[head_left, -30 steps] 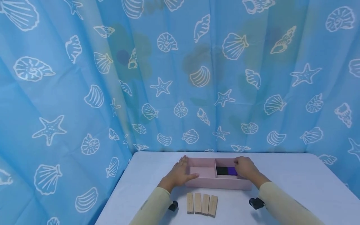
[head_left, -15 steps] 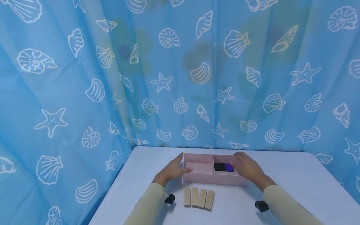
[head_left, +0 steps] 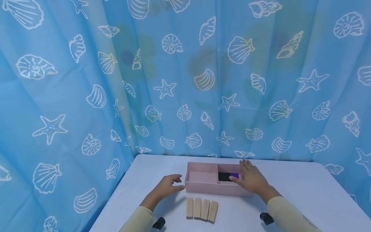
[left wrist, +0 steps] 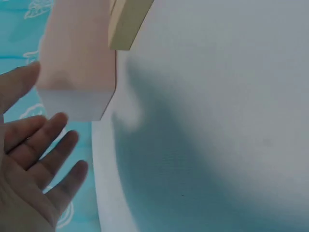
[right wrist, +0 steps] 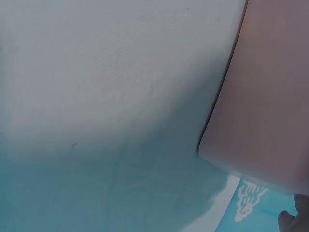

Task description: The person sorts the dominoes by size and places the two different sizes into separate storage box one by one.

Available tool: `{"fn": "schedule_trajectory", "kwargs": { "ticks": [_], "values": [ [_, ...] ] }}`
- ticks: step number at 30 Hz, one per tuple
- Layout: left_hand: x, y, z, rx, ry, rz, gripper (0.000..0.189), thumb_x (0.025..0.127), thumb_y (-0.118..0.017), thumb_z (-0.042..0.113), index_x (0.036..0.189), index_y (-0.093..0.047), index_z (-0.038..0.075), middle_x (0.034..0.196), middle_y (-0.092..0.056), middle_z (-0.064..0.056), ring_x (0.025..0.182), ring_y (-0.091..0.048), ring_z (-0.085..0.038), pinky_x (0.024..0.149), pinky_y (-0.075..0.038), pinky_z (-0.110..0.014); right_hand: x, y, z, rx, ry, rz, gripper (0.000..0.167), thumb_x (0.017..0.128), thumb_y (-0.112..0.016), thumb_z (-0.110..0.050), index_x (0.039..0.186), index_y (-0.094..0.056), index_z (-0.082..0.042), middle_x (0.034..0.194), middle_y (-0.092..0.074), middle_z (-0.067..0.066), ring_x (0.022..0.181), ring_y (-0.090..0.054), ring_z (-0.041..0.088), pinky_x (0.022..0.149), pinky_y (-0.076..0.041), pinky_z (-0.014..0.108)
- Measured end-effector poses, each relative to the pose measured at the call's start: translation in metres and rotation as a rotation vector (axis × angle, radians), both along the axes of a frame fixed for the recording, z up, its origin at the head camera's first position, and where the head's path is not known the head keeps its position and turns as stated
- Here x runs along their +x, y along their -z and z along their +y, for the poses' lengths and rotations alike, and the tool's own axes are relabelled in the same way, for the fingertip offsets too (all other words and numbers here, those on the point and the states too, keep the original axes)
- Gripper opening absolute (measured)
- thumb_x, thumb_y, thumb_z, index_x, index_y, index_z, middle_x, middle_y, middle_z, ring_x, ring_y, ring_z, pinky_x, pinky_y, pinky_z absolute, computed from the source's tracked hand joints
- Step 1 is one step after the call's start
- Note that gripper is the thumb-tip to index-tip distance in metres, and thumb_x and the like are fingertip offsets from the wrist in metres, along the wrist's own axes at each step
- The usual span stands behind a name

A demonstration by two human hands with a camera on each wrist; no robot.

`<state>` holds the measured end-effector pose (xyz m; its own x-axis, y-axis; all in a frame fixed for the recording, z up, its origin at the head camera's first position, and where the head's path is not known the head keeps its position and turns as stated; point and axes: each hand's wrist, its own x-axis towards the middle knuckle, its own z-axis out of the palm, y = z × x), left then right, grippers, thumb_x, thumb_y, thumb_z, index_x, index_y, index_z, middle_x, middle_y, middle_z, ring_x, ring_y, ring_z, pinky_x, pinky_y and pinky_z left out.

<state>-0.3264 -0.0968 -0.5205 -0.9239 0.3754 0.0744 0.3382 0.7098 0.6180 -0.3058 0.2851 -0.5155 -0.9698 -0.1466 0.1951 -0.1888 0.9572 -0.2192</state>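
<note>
A pink two-compartment box lies lengthwise on the white table. Its left compartment shows only its bare floor, while a black piece and a purple piece sit side by side in the right one. My left hand is held just off the box's left end, fingers apart and holding nothing; the left wrist view shows its spread fingers beside the box wall. Across the box's right end rests my right hand, fingers extended to the far corner and thumb over the right compartment, partly hiding the purple piece.
Several plain wooden blocks lie in a row on the table, in front of the box. A blue curtain with white shells and starfish hangs behind the table and along its left side.
My left hand has let go of the box's left end and drawn back to the left. My right hand's curled fingers have straightened out over the right end. The box stays in place beside the blocks.
</note>
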Motion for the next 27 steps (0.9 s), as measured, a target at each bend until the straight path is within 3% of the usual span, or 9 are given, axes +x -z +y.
{"fn": "schedule_trajectory", "kwargs": {
  "ticks": [6, 14, 21, 27],
  "values": [
    [0.016, -0.004, -0.006, 0.088, 0.034, -0.169, 0.052, 0.083, -0.078, 0.027, 0.125, -0.063, 0.001, 0.094, -0.066, 0.003, 0.093, -0.064, -0.019, 0.084, -0.053, -0.043, -0.004, -0.001, -0.007, -0.037, -0.022, -0.033, 0.111, 0.086, -0.044, -0.076, 0.146, -0.022, 0.015, 0.153, -0.018, 0.034, 0.141, -0.014, 0.049, 0.112, -0.014, 0.060],
    [0.035, -0.006, -0.005, 0.114, -0.004, -0.320, 0.051, 0.079, -0.081, 0.015, 0.124, -0.062, -0.001, 0.097, -0.066, -0.002, 0.089, -0.063, -0.021, 0.082, -0.052, -0.046, -0.005, 0.008, -0.007, -0.011, -0.028, -0.023, 0.115, 0.085, -0.041, -0.078, 0.146, -0.020, 0.017, 0.153, -0.017, 0.035, 0.141, -0.012, 0.049, 0.112, -0.011, 0.060],
    [0.043, 0.010, 0.002, 0.167, -0.019, -0.321, 0.050, 0.075, -0.085, 0.015, 0.120, -0.065, 0.001, 0.094, -0.066, 0.001, 0.083, -0.061, -0.017, 0.078, -0.053, -0.041, 0.001, 0.008, -0.003, -0.013, -0.012, -0.007, 0.116, 0.085, -0.040, -0.079, 0.146, -0.019, 0.018, 0.153, -0.016, 0.034, 0.142, -0.010, 0.049, 0.113, -0.009, 0.060],
    [0.051, 0.017, 0.004, 0.130, -0.053, -0.285, 0.056, 0.070, -0.087, 0.022, 0.118, -0.067, 0.002, 0.090, -0.064, 0.005, 0.085, -0.059, -0.016, 0.081, -0.052, -0.041, -0.004, 0.008, -0.012, -0.010, -0.004, -0.027, 0.113, 0.085, -0.041, -0.078, 0.147, -0.021, 0.015, 0.154, -0.016, 0.032, 0.143, -0.011, 0.046, 0.114, -0.010, 0.058]
  ]
}}
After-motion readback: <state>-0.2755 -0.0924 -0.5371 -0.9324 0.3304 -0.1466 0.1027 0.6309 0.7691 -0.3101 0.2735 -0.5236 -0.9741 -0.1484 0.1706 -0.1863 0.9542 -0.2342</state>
